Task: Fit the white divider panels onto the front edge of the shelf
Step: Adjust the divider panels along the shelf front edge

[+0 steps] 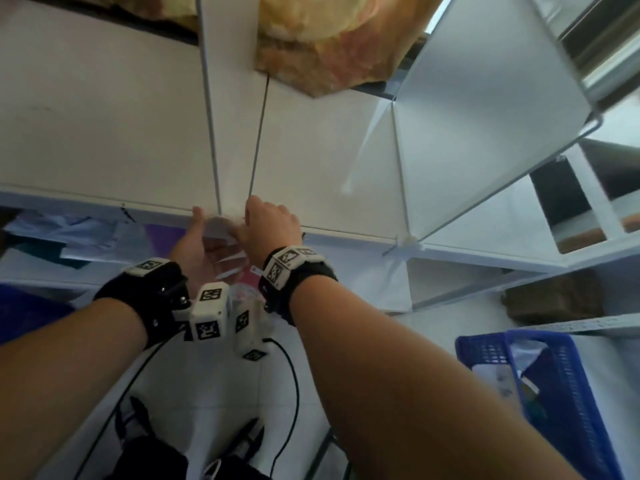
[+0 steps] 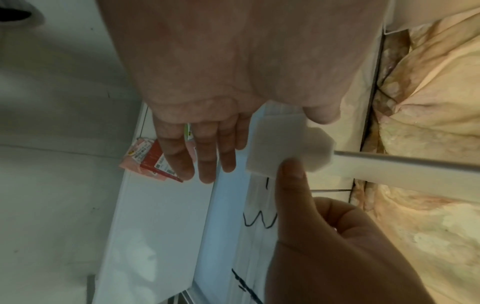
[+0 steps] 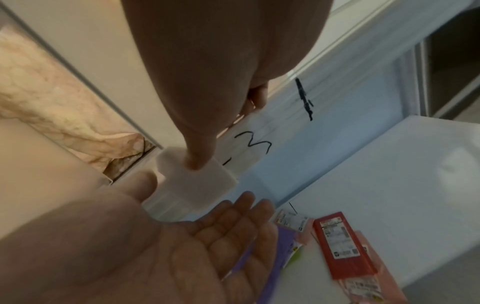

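Note:
A small white plastic connector (image 1: pixel 218 227) (image 2: pixel 275 144) (image 3: pixel 197 179) sits at the shelf's front edge (image 1: pixel 104 202), where an upright white divider panel (image 1: pixel 230 98) (image 2: pixel 402 170) meets it. My right hand (image 1: pixel 258 220) has its thumb (image 3: pixel 198 152) pressed on the connector's face while its other fingers are curled. My left hand (image 1: pixel 201 233) (image 3: pixel 207 236) is held flat under the joint, palm up with straight fingers (image 2: pixel 205 160). Its thumb tip (image 3: pixel 145 181) touches the connector's side. Black handwriting marks the front strip (image 3: pixel 254 144).
A beige quilt bundle (image 1: pixel 329 39) fills the compartment behind the divider. Red and pink packets (image 3: pixel 342 244) lie on the lower shelf. A white cube unit (image 1: pixel 485 133) stands to the right, with a blue basket (image 1: pixel 568 393) below it. Black cables (image 1: pixel 287 375) hang from my wrists.

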A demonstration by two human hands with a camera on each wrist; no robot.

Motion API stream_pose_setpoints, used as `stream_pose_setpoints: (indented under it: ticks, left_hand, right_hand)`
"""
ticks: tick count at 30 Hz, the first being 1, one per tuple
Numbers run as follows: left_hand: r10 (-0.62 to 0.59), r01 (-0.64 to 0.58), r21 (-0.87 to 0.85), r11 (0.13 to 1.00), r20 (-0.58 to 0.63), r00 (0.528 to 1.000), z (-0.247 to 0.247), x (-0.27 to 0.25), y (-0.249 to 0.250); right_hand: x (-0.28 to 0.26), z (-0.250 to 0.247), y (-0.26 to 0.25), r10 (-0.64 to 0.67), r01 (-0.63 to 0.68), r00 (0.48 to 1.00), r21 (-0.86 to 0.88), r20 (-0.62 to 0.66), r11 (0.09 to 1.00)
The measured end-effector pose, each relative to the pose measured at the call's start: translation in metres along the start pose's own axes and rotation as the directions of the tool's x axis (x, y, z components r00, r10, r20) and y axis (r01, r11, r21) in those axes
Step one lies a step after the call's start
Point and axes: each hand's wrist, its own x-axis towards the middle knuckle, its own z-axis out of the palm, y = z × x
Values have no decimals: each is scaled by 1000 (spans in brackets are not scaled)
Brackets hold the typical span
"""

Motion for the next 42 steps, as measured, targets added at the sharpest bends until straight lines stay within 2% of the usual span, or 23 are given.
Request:
stream_pose_setpoints:
  ticks: [3, 7, 12, 17, 23, 31, 34, 38, 42]
  left_hand:
    - [3, -2, 44, 999, -27, 1000, -5, -12, 1]
    - [7, -1, 105, 994, -62, 998, -15, -24, 1]
    - [22, -15, 86, 996, -85, 996, -18, -36, 5]
    - [33, -17, 131, 991, -124, 992, -21, -47, 5]
    - [60, -27, 190, 981, -169, 984, -28, -73, 16]
    - [82, -46, 214, 976, -160, 984, -34, -76, 31]
    - [91, -53, 234, 971, -155, 984, -31, -76, 32]
    - [91, -53, 242, 969, -148, 985, -24, -75, 30]
    - [77, -40, 241, 970, -145, 986, -19, -69, 25]
  right_hand:
    - [-8, -3, -6, 34, -34, 999, 56, -5, 998]
    - [-22, -8, -21, 21, -33, 996, 140, 88, 990]
    - [-28, -6, -29, 79, -115, 983, 230, 163, 966]
    - [-31, -4, -34, 82, -149, 953, 216, 291, 965]
    - [-38, -2, -42, 152, -215, 875, 89, 460, 973]
    - [-39, -19, -43, 220, -303, 857, 110, 466, 947]
    - [-40, -24, -42, 200, -299, 856, 140, 476, 944]
    - [-40, -31, -37, 168, -245, 905, 155, 390, 957]
    - [-34, -39, -31, 142, -188, 960, 178, 241, 966]
